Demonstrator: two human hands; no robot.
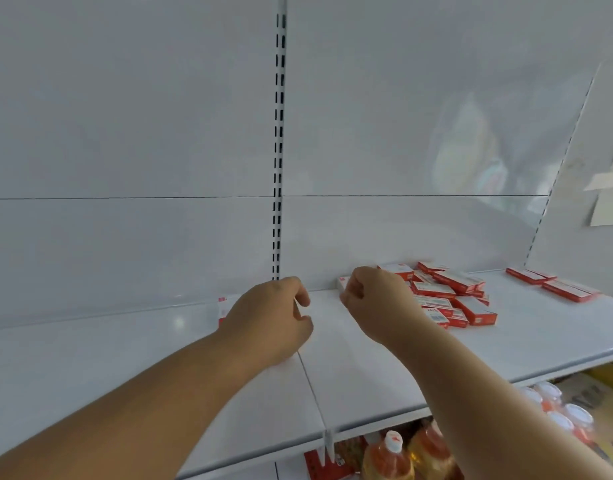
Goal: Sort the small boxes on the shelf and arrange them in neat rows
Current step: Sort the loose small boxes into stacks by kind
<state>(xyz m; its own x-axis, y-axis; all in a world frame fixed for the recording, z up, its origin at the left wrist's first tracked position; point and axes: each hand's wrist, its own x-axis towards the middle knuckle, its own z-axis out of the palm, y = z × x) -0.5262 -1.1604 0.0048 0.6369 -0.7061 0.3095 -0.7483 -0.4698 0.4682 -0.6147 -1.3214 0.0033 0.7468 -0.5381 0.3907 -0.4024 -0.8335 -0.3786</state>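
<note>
left hand (pixel 268 315): over the white shelf (pixel 367 362) near the back panel, just left of the shelf seam. Fingers curled inward, thumb and fingertips close together – a thin pale edge shows between them, too blurred to say what it is or whether it's actually gripped.
box behind left hand (pixel 223 310): white-and-red small box standing against the back panel, mostly hidden by the left hand. Can't tell if the hand touches it.
right hand (pixel 371 299): just right of the seam, fingers curled tight into a fist shape, knuckles up. A white-red box (pixel 343 283) pokes out behind it at the back of the shelf – contact not resolvable, grip can't be confirmed.
box pile (pixel 450 296): loose heap of red-and-white small boxes just right of the right hand, lying at mixed angles, some overlapping, none in rows.
stray boxes (pixel 554 284): two or three more red boxes lying flat further right on the same shelf, apart from the pile, near the back corner.
upright (pixel 279 140): slotted white shelving post running up the back panel, between the two hands' positions.
lower shelf: orange-liquid bottles with white caps (pixel 390 455) below the front edge, more capped bottles (pixel 557 410) to the right.
side wall: pale paper sheets (pixel 609 202) stuck at far right.
</note>
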